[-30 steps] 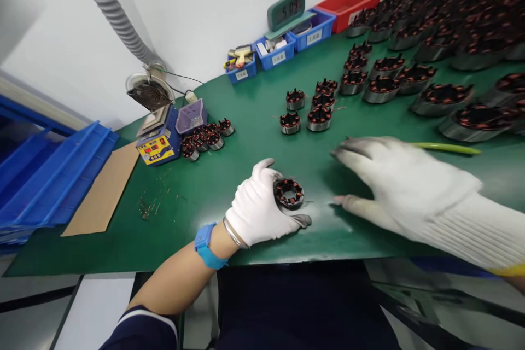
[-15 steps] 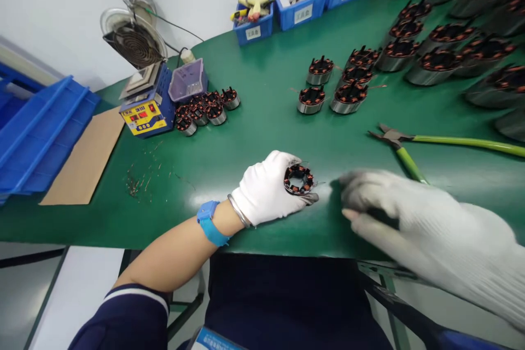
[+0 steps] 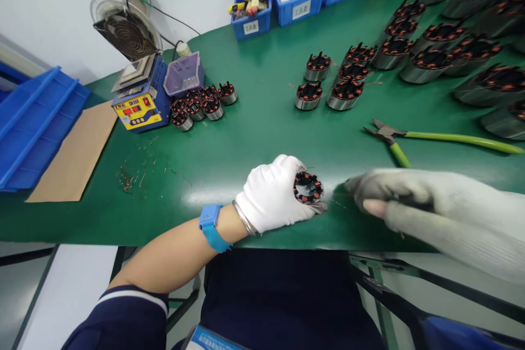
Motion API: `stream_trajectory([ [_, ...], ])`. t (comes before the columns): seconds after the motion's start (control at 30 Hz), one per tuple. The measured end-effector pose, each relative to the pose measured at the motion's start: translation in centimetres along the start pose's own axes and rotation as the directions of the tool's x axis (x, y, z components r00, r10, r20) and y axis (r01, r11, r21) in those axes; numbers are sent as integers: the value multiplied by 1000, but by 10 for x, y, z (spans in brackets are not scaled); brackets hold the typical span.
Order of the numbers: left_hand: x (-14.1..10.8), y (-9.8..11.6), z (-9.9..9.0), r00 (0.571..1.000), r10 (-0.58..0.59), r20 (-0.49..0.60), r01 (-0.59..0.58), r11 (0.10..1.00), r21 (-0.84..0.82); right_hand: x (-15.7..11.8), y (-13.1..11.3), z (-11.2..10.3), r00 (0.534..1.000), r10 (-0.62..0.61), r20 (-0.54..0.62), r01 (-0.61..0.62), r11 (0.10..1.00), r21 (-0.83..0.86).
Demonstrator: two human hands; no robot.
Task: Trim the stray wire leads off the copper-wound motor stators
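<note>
My left hand, in a white glove with dark fingertips, grips a motor stator, a ring wound with copper wire. The stator's open centre faces up, and fine wire ends stick out from its rim. To its right, apart from it, is my gloved right hand, smeared by motion. Its thumb and fingers are pressed together, with a bare thumb tip showing. Something dark lies in the palm, too blurred to name. Just beyond that hand, cutting pliers with green handles lie open on the green table.
Finished-looking stators stand in rows at the right, and a smaller group sits by a blue-yellow soldering station. Wire scraps litter the left. Blue bins line the back; a blue crate leans over cardboard.
My right hand has shifted slightly right, its thumb and fingers now closer together. My left hand has moved a little right with the stator. The whole view has shifted slightly.
</note>
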State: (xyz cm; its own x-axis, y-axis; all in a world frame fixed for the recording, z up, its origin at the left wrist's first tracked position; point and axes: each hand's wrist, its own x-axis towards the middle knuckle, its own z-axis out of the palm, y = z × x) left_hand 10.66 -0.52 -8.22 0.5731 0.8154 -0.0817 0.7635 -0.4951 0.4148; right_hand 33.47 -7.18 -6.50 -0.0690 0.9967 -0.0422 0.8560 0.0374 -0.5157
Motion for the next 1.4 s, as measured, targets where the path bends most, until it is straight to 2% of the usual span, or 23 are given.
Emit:
stream_trajectory([
  [0.07,1,-1,0,1000,-5,2,5,1000,8,5,0,3,989,145,19,-144,988,-54],
  [0.1,1,-1,0,1000,-3,6,3,1000,9,7,-2,7,986,164,13,-163,984,-68],
  [0.13,1,-1,0,1000,1,8,-1,1000,10,9,-4,12,990,140,-6,-141,988,-64],
  [0.27,1,0,-1,1000,17,0,-17,999,30,11,-15,32,996,-79,-42,83,994,78],
  [0.5,1,-1,0,998,66,-20,-64,996,62,16,-14,35,997,-30,-77,44,981,189],
  [0.63,-1,-5,2,981,168,-98,-160,983,85,20,-5,39,995,41,-89,-34,996,78],
  [0.7,-3,-8,5,938,275,-210,-258,960,108,21,-2,43,996,31,-82,-29,999,26],
  [0.77,-5,-11,8,856,429,-288,-404,903,145,22,0,44,998,-13,-55,14,1000,22],
  [0.87,-6,-16,9,734,637,-235,-619,770,156,23,-2,43,997,-62,-46,64,997,33],
  [0.9,-7,-17,8,707,678,-200,-667,734,129,23,-3,42,996,-68,-53,70,997,30],
  [0.93,-7,-18,7,698,694,-175,-691,717,88,23,-5,41,996,-66,-59,67,997,26],
  [0.97,-8,-18,5,708,685,-171,-690,723,37,22,-7,40,996,-60,-63,62,998,24],
  [1.0,-9,-18,3,740,644,-194,-659,752,-21,22,-8,39,996,-57,-64,59,998,27],
  [1.03,-9,-17,1,791,563,-241,-595,800,-82,21,-9,38,997,-57,-56,59,998,32],
  [1.1,-10,-11,-1,893,280,-353,-369,904,-216,20,-11,39,997,-55,-46,57,998,38],
  [1.13,-9,-7,-1,923,113,-369,-228,931,-285,20,-11,39,997,-57,-49,59,998,36],
  [1.2,-5,0,0,951,-119,-287,3,928,-374,20,-10,39,996,-70,-50,72,997,27],
  [1.23,-3,3,1,962,-167,-216,71,918,-391,21,-9,39,996,-74,-51,75,997,21],
  [1.3,1,7,1,979,-179,-102,124,906,-406,22,-5,36,998,-55,-43,55,998,-7],
  [1.4,3,4,1,988,-146,-54,107,888,-448,26,2,29,995,-22,-101,10,993,-117],
])
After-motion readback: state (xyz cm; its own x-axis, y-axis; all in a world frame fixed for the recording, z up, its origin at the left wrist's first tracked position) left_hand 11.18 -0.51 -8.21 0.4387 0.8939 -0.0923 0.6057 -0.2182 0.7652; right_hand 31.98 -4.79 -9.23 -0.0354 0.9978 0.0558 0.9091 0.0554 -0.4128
